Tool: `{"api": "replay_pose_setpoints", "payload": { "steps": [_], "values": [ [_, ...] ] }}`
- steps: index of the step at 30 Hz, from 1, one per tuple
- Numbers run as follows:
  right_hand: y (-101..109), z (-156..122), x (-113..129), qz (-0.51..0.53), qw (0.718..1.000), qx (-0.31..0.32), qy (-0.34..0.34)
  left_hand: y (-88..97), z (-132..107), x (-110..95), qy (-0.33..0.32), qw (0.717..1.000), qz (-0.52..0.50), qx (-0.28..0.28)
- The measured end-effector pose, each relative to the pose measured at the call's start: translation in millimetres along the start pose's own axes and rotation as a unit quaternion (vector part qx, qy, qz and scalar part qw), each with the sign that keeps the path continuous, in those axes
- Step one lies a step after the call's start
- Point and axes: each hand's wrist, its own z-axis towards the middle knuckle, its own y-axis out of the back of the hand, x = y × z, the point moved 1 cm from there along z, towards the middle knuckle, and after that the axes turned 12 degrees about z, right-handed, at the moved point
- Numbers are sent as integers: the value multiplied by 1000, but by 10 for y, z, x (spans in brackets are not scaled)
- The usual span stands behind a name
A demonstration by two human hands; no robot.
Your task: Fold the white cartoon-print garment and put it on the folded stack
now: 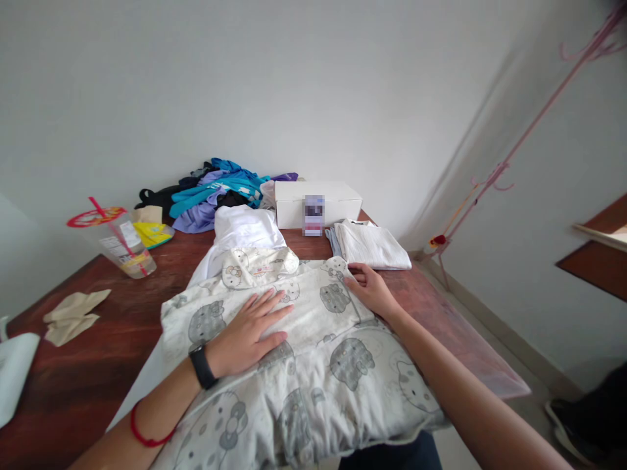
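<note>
A pale garment printed with grey cartoon cats lies spread over the near part of a dark red wooden table. My left hand lies flat on the middle of it, fingers stretched out; a black watch and a red string sit on that wrist. My right hand rests at the garment's far right corner, its fingers curled onto the cloth's edge. A white garment lies just beyond, partly under the printed one.
A folded white cloth and a white box stand at the far right. A heap of blue, purple and black clothes lies at the back. A plastic cup with a red straw and beige cloth are on the left.
</note>
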Motion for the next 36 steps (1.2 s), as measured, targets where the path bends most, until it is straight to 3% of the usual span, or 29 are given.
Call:
{"api": "replay_pose_setpoints", "payload": {
  "steps": [3,8,10,12,16,19,22,24,26,31,33,34,36],
  "values": [
    [45,3,37,-56,998,-15,-17,49,12,36,2,999,-15,33],
    [73,-9,129,-132,991,28,-12,286,133,125,1,996,-8,91],
    [64,-28,165,-111,993,44,-24,388,228,136,-5,998,-8,61],
    [47,-51,198,-78,994,63,-50,432,325,126,-27,999,-23,-13],
    [-1,-86,282,0,991,88,-102,296,429,115,-72,984,-91,-137],
    [-71,-93,395,64,985,92,-133,148,435,160,-52,971,-165,-167],
    [-202,-93,571,85,979,110,-147,82,442,224,-4,950,-268,-158],
    [-333,-95,713,65,978,129,-149,78,454,255,27,924,-358,-130],
    [-503,-98,855,26,980,151,-129,92,459,269,53,879,-464,-91],
    [-1034,-128,1077,-119,966,226,-21,213,389,222,77,718,-692,13],
    [-1234,-156,1081,-195,952,237,1,265,351,184,63,668,-741,36],
    [-1323,-173,1068,-233,943,238,10,277,340,166,58,653,-754,43],
    [-1476,-212,1020,-299,925,234,23,260,342,142,63,650,-756,49]
  ]
}}
